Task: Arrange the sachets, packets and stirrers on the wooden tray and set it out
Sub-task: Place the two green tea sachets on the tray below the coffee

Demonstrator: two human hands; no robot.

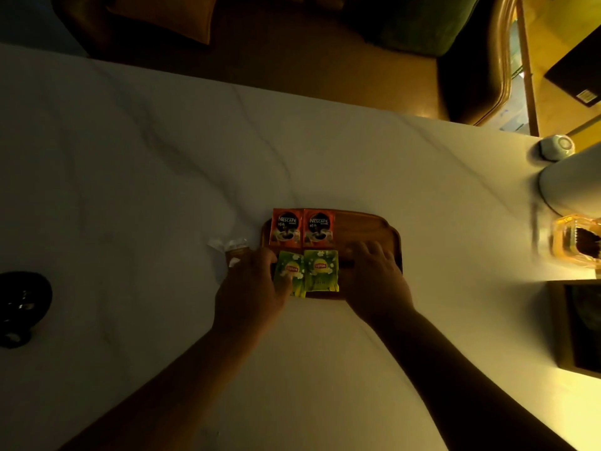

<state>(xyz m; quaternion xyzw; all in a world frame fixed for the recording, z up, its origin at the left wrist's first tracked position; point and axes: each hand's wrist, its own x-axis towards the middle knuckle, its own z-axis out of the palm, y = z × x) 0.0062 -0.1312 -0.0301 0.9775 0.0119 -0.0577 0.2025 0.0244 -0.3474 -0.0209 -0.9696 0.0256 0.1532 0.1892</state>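
A wooden tray (364, 229) lies on the white marble table. Two red Nescafe sachets (302, 227) sit side by side on its far left part. In front of them lie two green Lipton tea packets (320, 271), the left one (289, 275) slightly tilted. My left hand (250, 291) rests at the tray's left edge, its fingers touching the left tea packet. My right hand (377, 275) lies flat on the tray's right half, fingers spread, just right of the tea packets. Small white and brown sachets (232, 250) lie on the table left of the tray, partly behind my left hand.
A black round object (22, 304) sits at the far left of the table. At the right edge stand a white lamp base (566, 187), a small white cup (556, 146), an amber glass holder (575, 239) and a dark box (582, 327). Chairs stand beyond the table.
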